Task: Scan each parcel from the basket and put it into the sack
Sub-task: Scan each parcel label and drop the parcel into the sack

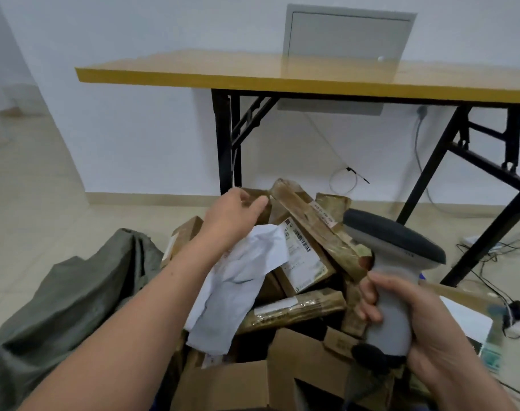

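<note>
Picking the next parcel
Left hand [235, 216] is gripping a brown taped cardboard parcel [257, 193] atop the heap; right hand [425, 330] is clasping the grey handheld scanner [392, 241] ready; the olive-green fabric sack [75, 298] is lying alongside.

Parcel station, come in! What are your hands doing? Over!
Left hand grips brown parcel. Right hand holds barcode scanner. Crumpled white wrapper lies under left wrist. Over.
</note>
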